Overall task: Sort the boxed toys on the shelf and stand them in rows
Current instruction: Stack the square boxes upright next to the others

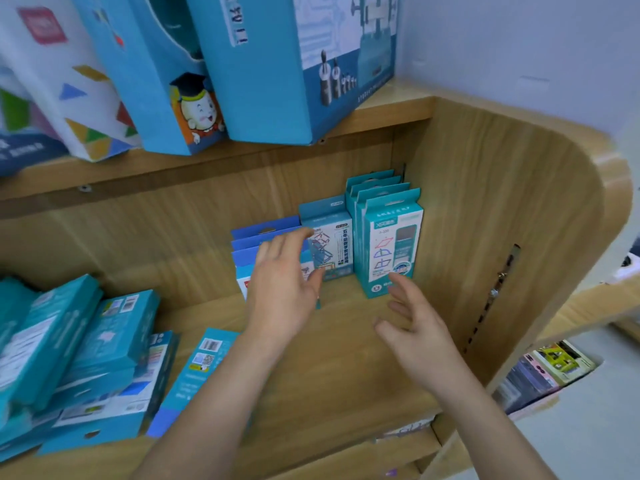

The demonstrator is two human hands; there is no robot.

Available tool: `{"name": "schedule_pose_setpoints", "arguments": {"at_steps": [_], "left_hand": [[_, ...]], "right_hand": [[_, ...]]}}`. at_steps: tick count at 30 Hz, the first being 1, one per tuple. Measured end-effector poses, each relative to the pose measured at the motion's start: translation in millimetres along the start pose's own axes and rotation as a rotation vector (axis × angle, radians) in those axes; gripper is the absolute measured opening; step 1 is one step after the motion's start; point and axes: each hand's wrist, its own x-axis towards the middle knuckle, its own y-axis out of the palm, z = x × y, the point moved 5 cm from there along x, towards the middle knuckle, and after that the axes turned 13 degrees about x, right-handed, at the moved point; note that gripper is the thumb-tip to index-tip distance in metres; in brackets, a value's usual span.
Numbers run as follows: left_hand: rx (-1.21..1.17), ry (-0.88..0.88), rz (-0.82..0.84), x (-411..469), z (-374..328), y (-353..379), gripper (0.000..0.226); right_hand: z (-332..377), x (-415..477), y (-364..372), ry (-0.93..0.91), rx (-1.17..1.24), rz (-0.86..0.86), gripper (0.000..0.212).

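Right hand (419,330) hovers spread and empty near upright teal cardboard boxes (391,244), while left hand (284,285) lays straight fingers against blue cardboard boxes (247,252), apparently keeping that row standing.

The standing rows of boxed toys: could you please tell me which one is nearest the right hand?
The teal row beside the side wall, tallest of the three; the right hand hovers open just in front of it.
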Motion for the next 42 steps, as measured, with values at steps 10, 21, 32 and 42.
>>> {"name": "schedule_pose_setpoints", "arguments": {"at_steps": [10, 21, 32, 42], "left_hand": [[-0.306, -0.415, 0.332, -12, 105, 22, 0.112], [-0.546, -0.529, 0.354, -10, 113, 37, 0.108], [-0.580, -0.556, 0.325, -14, 108, 27, 0.091], [0.336, 0.067, 0.370, 25, 78, -10, 0.101]], "right_hand": [[27, 52, 57, -0.005, 0.070, 0.185, 0.074], [38, 90, 102, 0.041, 0.075, 0.302, 0.050], [37, 88, 113, 0.047, 0.088, 0.333, 0.042], [36, 96, 113, 0.019, -0.044, 0.352, 0.048]]}}
